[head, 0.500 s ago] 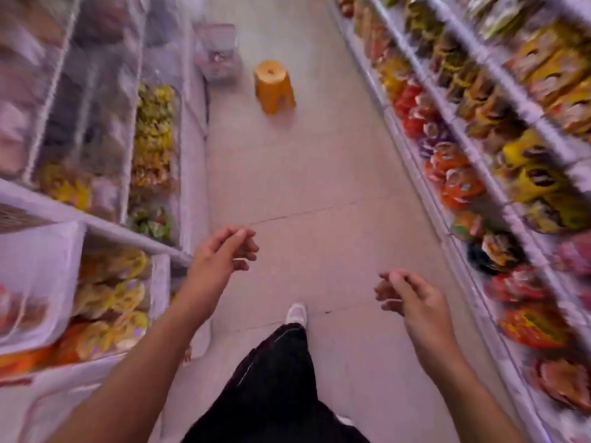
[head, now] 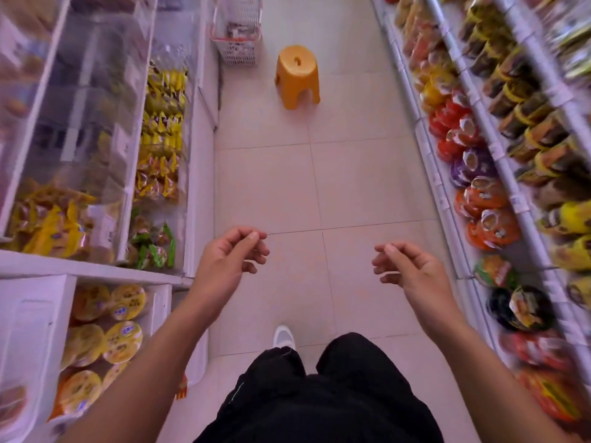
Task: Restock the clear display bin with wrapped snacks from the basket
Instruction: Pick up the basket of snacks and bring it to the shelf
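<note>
We look down a shop aisle: the white basket (head: 237, 33) stands upright on the floor (head: 319, 187) at the far end, against the left shelving, its long axis running up the aisle, dark wrapped packs inside. An orange stool (head: 297, 76) sits just beside it. Clear display bins (head: 105, 129) on our left hold yellow and green wrapped snacks (head: 161, 135). Our left hand (head: 228, 262) and right hand (head: 412, 271) hang apart, fingers loosely curled, holding nothing.
</note>
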Tool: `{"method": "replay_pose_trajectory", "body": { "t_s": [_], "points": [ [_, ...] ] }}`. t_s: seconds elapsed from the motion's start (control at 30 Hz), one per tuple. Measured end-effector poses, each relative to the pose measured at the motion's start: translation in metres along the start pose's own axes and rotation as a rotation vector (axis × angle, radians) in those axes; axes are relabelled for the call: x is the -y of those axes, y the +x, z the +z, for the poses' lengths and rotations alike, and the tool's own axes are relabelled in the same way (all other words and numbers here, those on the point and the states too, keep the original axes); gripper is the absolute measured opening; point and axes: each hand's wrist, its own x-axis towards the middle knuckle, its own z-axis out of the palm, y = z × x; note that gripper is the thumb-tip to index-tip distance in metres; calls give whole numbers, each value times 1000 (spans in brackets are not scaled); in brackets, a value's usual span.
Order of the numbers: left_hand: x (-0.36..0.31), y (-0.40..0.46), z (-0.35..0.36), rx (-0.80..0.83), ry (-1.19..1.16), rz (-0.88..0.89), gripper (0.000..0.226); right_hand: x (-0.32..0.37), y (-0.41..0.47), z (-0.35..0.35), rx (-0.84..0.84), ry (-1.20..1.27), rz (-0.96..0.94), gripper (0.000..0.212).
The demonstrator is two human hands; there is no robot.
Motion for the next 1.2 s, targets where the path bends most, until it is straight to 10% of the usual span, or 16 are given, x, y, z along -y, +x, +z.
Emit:
{"method": "replay_pose_trajectory", "body": {
  "t_s": [0.4,0.73,1.2],
  "points": [
    [-83,197,54,-6,20,-11,25,75,216,-17,-25,-34,6,22],
    [-132,333,-18,-322,-100,-4,29,181,423,77,255,-53,-41,17],
    [-268,626,-88,-228,-113,16,19,307,645,177,169,-114,-28,17]
  ]
}}
